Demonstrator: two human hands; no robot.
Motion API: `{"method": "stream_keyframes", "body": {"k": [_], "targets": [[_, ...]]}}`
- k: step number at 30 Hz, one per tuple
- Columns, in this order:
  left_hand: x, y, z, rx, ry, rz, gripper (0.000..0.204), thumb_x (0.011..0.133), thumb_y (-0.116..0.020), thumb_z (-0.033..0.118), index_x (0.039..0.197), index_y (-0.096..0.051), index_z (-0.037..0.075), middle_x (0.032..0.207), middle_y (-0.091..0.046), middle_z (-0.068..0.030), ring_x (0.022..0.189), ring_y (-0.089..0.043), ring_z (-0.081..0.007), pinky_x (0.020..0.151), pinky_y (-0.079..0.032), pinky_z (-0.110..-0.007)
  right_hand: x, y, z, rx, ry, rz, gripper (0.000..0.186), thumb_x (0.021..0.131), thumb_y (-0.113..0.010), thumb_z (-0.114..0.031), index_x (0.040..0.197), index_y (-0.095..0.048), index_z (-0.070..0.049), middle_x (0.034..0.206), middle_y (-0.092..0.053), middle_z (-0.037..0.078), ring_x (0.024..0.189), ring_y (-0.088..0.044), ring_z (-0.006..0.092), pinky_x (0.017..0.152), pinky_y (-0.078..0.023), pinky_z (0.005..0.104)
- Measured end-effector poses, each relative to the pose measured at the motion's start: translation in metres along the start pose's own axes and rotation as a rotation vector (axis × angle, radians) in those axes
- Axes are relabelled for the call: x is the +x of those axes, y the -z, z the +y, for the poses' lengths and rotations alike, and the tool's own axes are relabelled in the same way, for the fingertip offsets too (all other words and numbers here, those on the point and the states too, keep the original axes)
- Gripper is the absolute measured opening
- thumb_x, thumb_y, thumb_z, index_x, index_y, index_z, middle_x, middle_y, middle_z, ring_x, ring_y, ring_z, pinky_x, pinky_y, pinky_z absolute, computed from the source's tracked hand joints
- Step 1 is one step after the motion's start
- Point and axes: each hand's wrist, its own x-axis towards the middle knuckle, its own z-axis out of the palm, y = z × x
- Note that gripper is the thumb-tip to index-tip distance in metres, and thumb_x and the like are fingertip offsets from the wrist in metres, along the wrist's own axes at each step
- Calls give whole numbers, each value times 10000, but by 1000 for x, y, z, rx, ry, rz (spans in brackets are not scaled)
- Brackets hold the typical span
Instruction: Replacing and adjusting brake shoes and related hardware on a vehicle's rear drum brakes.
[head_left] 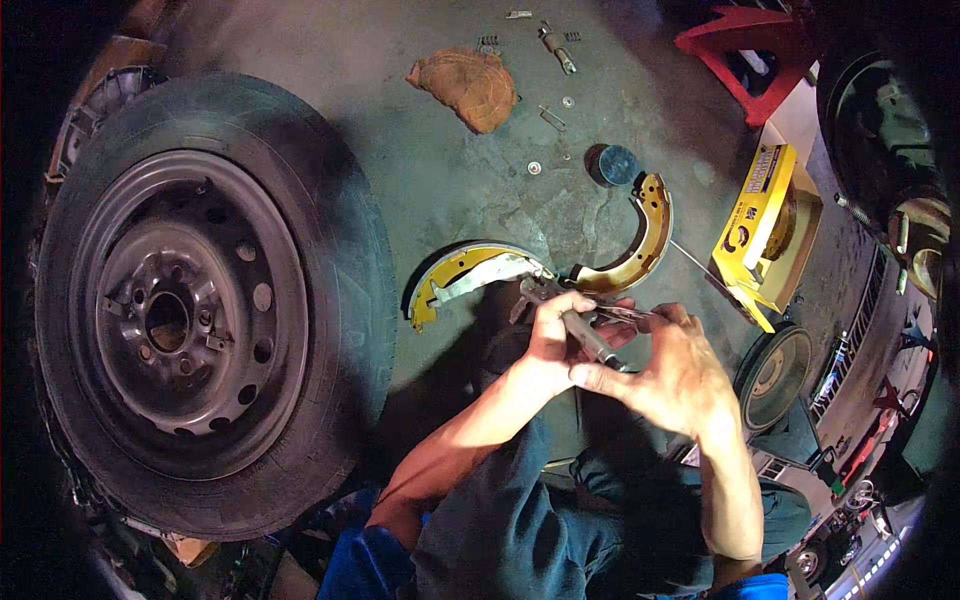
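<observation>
We have our left hand (555, 335) clamped on a gray metal rod (590, 338), thumb and fingers closed about it, its cylindrical end pointing down and to the right between our two hands. Our right hand (685, 375) curves in from the right, thumb near that end and fingertips beside some thin metal strands (625, 313); we cannot tell whether it pinches them. Past our left fingers a flat gray lever (537, 290) shows, and we cannot make out whether it is joined to the rod.

Just ahead and left of the grip, a curved yellow brake shoe (458, 262) lies on the floor (470, 195); ahead and right of it, a second brake shoe (655, 230) arcs with its hollow side facing left. A round dark blue cap (617, 165) sits by that shoe's far end. Farther ahead of the grip we see a small washer (534, 168), an orange-brown rag (465, 88) and a small metal cylinder (557, 48). Well to the left of the grip lies a tired wheel (345, 300). To the right are an open yellow box (750, 215) and, nearer us, a brake drum (772, 375); far ahead on that side stands a red jack stand (740, 95).
</observation>
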Motion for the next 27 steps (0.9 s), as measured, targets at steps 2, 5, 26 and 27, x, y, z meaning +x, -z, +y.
{"method": "stream_keyframes", "body": {"k": [2, 5, 26, 27], "targets": [[10, 13, -1, 47, -35, -86, 469, 882, -517, 259, 1284, -536, 18, 1278, -616, -189, 1161, -622, -317, 1063, -476, -459, 8, 6, 6, 36, -17, -41, 853, 660, -784, -704, 1076, -692, 35, 1135, -651, 245, 1150, -597, 384, 1013, -447, 458], [26, 31, -12, 91, -107, -253, 432, 933, -497, 294, 1284, -555, 50, 1309, -612, -152, 1198, -602, -277, 1071, -461, -443, 12, 17, 4, 62, -3, -45, 832, 673, -773, -707, 1057, -702, 28, 1126, -654, 253, 1151, -600, 382, 997, -456, 453], [22, 23, -21, -105, -146, -134, 351, 855, -473, 253, 1085, -608, 25, 1143, -650, -175, 1076, -622, -303, 1029, -447, -458, 47, 28, -18, -290, -1, -511, 1016, 712, -708, -521, 1392, -319, 125, 1235, -621, 259, 1199, -586, 380, 1043, -453, 399], [20, 17, -20, -101, -191, -177, 335, 854, -474, 252, 1073, -609, 38, 1160, -652, -175, 1090, -621, -301, 1035, -443, -463, 48, 30, -18, -289, -5, -511, 1016, 712, -708, -521, 1392, -319, 125, 1235, -621, 259, 1199, -586, 380, 1043, -453, 399]]}}
